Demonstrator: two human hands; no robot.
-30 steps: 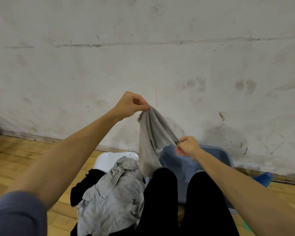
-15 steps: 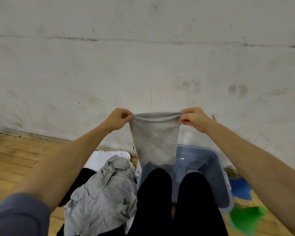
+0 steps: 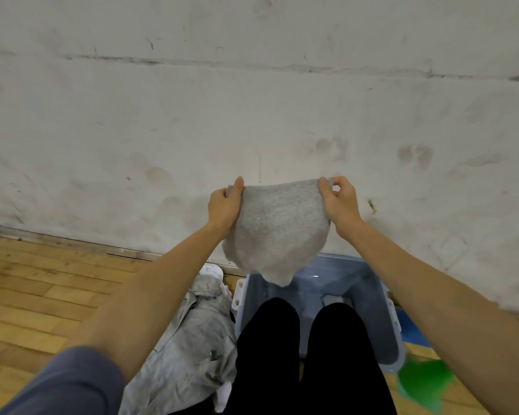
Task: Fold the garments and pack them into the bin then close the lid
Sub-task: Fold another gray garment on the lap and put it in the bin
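A small grey garment (image 3: 277, 229) hangs in the air in front of the wall, held by its two top corners. My left hand (image 3: 224, 206) pinches the left corner and my right hand (image 3: 340, 202) pinches the right corner. Its lower edge dangles just above the open blue bin (image 3: 384, 324) on the floor. Something grey lies at the bottom of the bin, partly hidden by my black-clad legs (image 3: 306, 354). A pile of grey, white and black garments (image 3: 189, 342) lies on the floor left of the bin.
A stained white wall (image 3: 252, 115) rises close behind the bin. Wooden floor (image 3: 36, 298) stretches to the left. A green object (image 3: 423, 381) and a blue one (image 3: 411, 327) lie to the right of the bin.
The grey garment went from hanging crumpled to stretched between both hands. Both hands now hold it a little further forward, and its lower part has bunched up shorter.
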